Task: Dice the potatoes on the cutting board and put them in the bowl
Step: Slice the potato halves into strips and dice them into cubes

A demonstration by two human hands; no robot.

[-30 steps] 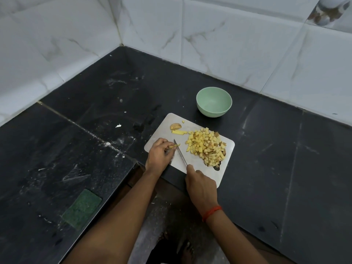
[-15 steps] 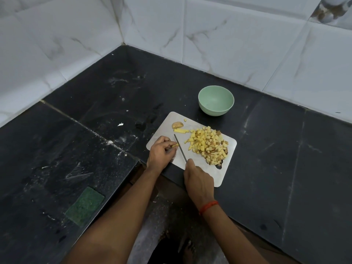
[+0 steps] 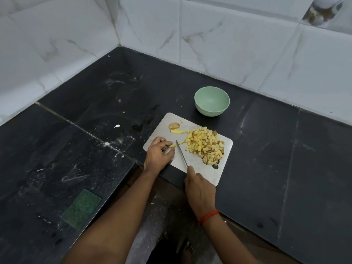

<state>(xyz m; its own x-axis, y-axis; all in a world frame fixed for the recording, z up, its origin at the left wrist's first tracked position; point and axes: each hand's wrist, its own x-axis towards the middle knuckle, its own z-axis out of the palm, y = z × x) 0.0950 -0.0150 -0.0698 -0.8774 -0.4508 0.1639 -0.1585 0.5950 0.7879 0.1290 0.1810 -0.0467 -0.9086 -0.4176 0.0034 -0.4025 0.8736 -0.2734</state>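
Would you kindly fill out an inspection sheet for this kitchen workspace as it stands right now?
Surface: black stone counter, smeared with white dust and specks.
Job's things: cutting board bears a diced potato pile, a potato strip and an end piece; green bowl empty, beyond the board.
Clutter: green scrub pad, near left.
Grips: left hand pinches a potato bit; right hand grips the knife.
Cables: nothing seen.
Surroundings: white tiled walls.

black counter (image 3: 285, 159): cutting board (image 3: 162, 130) beneath left hand (image 3: 158, 154); green bowl (image 3: 212, 101) beyond right hand (image 3: 200, 189); green scrub pad (image 3: 82, 208) well left of left hand.
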